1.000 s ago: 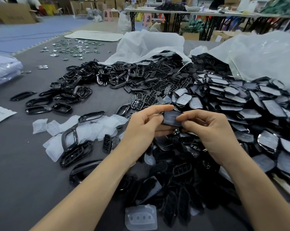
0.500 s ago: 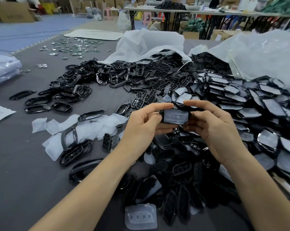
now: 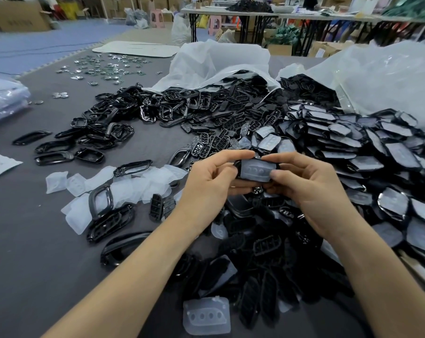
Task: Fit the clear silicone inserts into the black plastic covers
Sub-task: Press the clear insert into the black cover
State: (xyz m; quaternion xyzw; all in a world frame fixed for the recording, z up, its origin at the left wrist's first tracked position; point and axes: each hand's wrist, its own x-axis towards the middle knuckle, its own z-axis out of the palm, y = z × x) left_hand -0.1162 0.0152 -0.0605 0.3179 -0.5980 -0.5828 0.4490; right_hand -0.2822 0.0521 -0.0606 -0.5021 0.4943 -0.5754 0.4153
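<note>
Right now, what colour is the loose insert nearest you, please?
The insert is translucent white, clearest in the head view.

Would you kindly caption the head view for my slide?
Left hand and right hand hold a clear insert in a black cover.

Clear insert (image 3: pixel 255 170); black covers (image 3: pixel 267 276); grey table (image 3: pixel 23 252), seemingly.

Assembly workshop, heaped black covers (image 3: pixel 243 111), cartons (image 3: pixel 16 17)
</note>
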